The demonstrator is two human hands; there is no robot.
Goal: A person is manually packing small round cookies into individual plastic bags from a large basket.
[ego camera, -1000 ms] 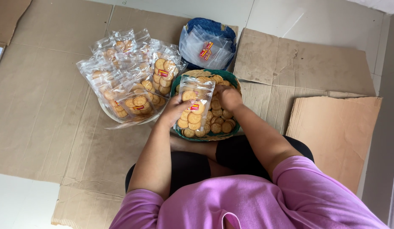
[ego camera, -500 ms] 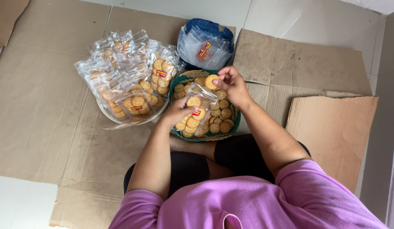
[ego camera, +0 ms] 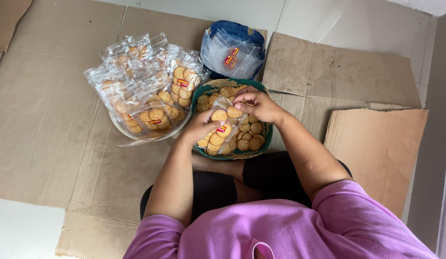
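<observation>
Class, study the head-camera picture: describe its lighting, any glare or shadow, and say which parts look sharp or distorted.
Head view: soft, even daylight with only faint shadows under the green basket; pale glare on the clear packets of biscuits and on the empty bags in the blue sack; the left hand and right hand at the open packet are sharp; the wide lens bends the cardboard edges slightly.

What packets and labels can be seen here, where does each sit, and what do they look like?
Clear packet: held by left hand over the green basket, part full of round golden biscuits, red-and-yellow label.
Right hand: at its mouth.
Filled packets: heaped at left, same labels.
Empty packets: stacked in blue bag behind the basket.
</observation>
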